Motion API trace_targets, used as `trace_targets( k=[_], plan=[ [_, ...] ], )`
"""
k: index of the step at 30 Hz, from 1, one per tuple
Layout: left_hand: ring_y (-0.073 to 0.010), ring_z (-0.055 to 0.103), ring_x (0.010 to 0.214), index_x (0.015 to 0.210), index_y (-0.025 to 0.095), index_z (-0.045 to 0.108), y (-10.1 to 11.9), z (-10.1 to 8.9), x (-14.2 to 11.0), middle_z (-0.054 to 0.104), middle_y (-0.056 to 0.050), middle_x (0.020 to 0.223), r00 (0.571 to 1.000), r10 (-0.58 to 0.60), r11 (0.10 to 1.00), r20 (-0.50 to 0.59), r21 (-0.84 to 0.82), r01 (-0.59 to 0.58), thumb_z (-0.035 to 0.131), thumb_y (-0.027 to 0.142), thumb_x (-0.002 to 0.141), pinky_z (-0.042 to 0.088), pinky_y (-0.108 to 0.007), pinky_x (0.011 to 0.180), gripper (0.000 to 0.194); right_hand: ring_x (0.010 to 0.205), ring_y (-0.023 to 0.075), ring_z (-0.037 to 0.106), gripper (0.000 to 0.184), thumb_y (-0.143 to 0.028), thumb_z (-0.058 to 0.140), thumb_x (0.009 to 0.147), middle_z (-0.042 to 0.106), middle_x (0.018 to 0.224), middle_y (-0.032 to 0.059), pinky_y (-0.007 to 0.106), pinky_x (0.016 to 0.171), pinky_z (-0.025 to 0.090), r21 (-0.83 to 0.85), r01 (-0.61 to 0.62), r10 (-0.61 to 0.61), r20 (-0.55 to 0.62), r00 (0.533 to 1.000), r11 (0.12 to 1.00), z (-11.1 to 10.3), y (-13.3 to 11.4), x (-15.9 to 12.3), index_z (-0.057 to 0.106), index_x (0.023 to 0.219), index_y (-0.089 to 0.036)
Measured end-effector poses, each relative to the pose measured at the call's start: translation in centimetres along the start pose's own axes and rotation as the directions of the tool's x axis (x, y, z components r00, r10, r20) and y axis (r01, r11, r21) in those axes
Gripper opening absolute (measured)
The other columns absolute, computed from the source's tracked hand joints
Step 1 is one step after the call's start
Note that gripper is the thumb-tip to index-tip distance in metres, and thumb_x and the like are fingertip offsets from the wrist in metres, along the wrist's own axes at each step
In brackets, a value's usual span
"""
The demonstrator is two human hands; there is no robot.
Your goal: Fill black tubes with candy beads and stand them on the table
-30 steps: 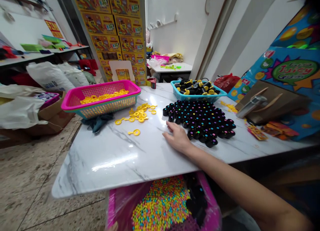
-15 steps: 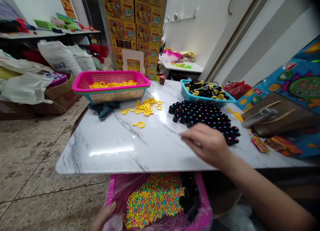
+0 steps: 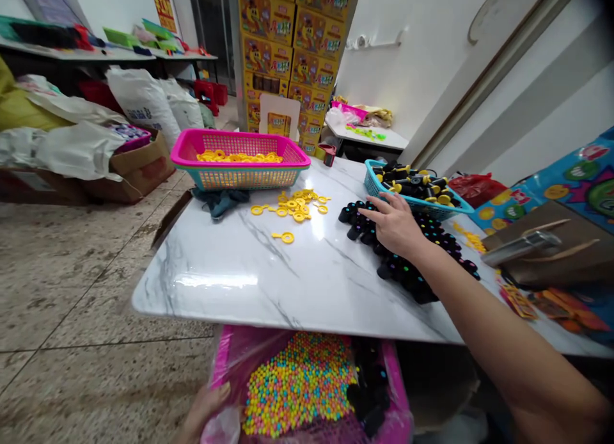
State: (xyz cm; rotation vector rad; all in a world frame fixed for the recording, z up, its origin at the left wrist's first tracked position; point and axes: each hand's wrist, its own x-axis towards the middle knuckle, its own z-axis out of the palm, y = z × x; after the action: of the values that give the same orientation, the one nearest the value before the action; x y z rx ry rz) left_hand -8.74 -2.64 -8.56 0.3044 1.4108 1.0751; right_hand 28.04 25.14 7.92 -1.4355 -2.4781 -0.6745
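Observation:
My right hand [image 3: 394, 225] lies over the far left part of a packed cluster of small black tubes [image 3: 407, 271], fingers spread and partly hiding them. Colored balls show in the tubes' tops. At the bottom, my left hand [image 3: 207, 405] holds the left rim of a pink basket [image 3: 400, 393] lined with clear plastic; only its thumb side shows. Inside that basket are many small multicolored balls [image 3: 297, 386], with more black tubes [image 3: 371, 393] along its right side. Yellow ring-shaped pieces [image 3: 300, 205] lie on the white marbled table [image 3: 230, 265].
A pink basket over a green one [image 3: 240, 175] holds more yellow rings at the back left. Behind the cluster stands a blue basket [image 3: 371, 178] of black tubes with yellow parts. At right are a brown paper bag [image 3: 532, 258] and a metal cylinder [image 3: 522, 245].
My right hand has moved forward from the cluster's near left edge onto its tubes, and its fingers have spread. My left hand stays at the basket rim. The camera view has shifted left.

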Motion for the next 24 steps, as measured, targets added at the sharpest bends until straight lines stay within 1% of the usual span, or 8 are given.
trace_targets(
  k=[5, 8, 10, 13, 17, 20, 22, 24],
  plan=[
    [-0.0377, 0.071, 0.098, 0.069, 0.019, 0.076, 0.3, 0.0, -0.4, 0.079, -0.008, 0.079, 0.998, -0.069, 0.997, 0.01, -0.02, 0.069, 0.085, 0.041, 0.053, 0.056, -0.046, 0.092, 0.029, 0.119, 0.028, 0.059, 0.04, -0.015, 0.048, 0.094, 0.068, 0.127, 0.0069, 0.052, 0.104, 0.048, 0.299, 0.073, -0.049, -0.088, 0.995, 0.951, -5.8, -5.3, -6.7, 0.067, 0.128, -0.027],
    [-0.0334, 0.073, 0.085, 0.071, 0.017, 0.076, 0.0, -0.3, 0.1, 0.077, -0.008, 0.073, 0.991, -0.127, 0.991, 0.053, -0.042, 0.129, 0.086, 0.039, 0.052, 0.058, -0.041, 0.083, 0.03, 0.097, 0.0206, 0.068, 0.039, -0.016, 0.049, 0.096, 0.073, 0.113, 0.0071, 0.037, 0.087, 0.057, 0.491, 0.105, -0.14, 0.034, 0.99, 0.865, -7.4, -10.0, -12.0, 0.063, 0.131, -0.026],
    [-0.032, 0.073, 0.081, 0.073, 0.016, 0.076, 0.0, -0.1, 0.3, 0.077, -0.01, 0.074, 0.987, -0.127, 0.989, 0.098, -0.066, 0.134, 0.087, 0.039, 0.052, 0.059, -0.038, 0.077, 0.033, 0.092, 0.0186, 0.069, 0.034, -0.019, 0.048, 0.098, 0.074, 0.109, 0.0074, 0.032, 0.08, 0.058, 0.579, 0.103, -0.237, 0.161, 0.958, 0.809, -6.6, -12.8, -15.2, 0.065, 0.127, -0.022],
    [-0.0302, 0.073, 0.077, 0.081, 0.013, 0.078, 0.1, 0.4, 0.1, 0.079, -0.012, 0.081, 0.982, -0.091, 0.988, 0.167, -0.109, 0.11, 0.088, 0.04, 0.053, 0.059, -0.035, 0.072, 0.041, 0.083, 0.0206, 0.069, 0.029, -0.021, 0.049, 0.098, 0.075, 0.099, 0.01, 0.033, 0.073, 0.057, 0.491, 0.081, -0.28, 0.347, 0.895, 0.867, -4.0, -15.0, -18.5, 0.071, 0.116, -0.016],
    [-0.0259, 0.071, 0.066, 0.087, 0.013, 0.078, 0.2, 0.9, -0.4, 0.078, -0.01, 0.078, 0.983, -0.072, 0.988, 0.167, -0.121, 0.093, 0.089, 0.042, 0.051, 0.058, -0.033, 0.066, 0.048, 0.086, 0.027, 0.068, 0.022, -0.026, 0.06, 0.093, 0.074, 0.093, 0.0124, 0.037, 0.073, 0.054, 0.341, 0.059, -0.256, 0.571, 0.78, 0.938, -2.0, -15.2, -20.2, 0.073, 0.106, -0.016],
    [-0.0225, 0.069, 0.059, 0.089, 0.013, 0.078, 0.0, 0.9, -0.6, 0.077, -0.008, 0.075, 0.988, -0.062, 0.988, 0.143, -0.134, 0.081, 0.089, 0.041, 0.049, 0.056, -0.031, 0.06, 0.05, 0.089, 0.027, 0.068, 0.019, -0.028, 0.066, 0.089, 0.073, 0.09, 0.011, 0.035, 0.075, 0.054, 0.431, 0.044, -0.344, 0.65, 0.678, 0.901, -2.0, -15.3, -20.3, 0.074, 0.102, -0.018],
    [-0.0208, 0.067, 0.056, 0.085, 0.013, 0.077, -0.1, 0.9, -0.5, 0.076, -0.007, 0.071, 0.987, -0.077, 0.987, 0.138, -0.133, 0.095, 0.088, 0.04, 0.05, 0.054, -0.029, 0.056, 0.045, 0.09, 0.0244, 0.069, 0.022, -0.029, 0.061, 0.093, 0.074, 0.094, 0.0096, 0.034, 0.078, 0.054, 0.507, -0.026, -0.347, 0.626, 0.698, 0.862, -1.6, -15.7, -19.6, 0.072, 0.108, -0.02],
    [-0.0194, 0.066, 0.052, 0.077, 0.012, 0.076, -0.2, 0.9, -0.4, 0.074, -0.006, 0.065, 0.985, -0.103, 0.985, 0.135, -0.124, 0.12, 0.087, 0.04, 0.051, 0.053, -0.028, 0.053, 0.039, 0.095, 0.0256, 0.069, 0.029, -0.032, 0.056, 0.095, 0.074, 0.104, 0.0106, 0.038, 0.085, 0.054, 0.495, -0.123, -0.223, 0.582, 0.782, 0.86, -0.3, -16.4, -18.3, 0.068, 0.12, -0.021]
  ],
)
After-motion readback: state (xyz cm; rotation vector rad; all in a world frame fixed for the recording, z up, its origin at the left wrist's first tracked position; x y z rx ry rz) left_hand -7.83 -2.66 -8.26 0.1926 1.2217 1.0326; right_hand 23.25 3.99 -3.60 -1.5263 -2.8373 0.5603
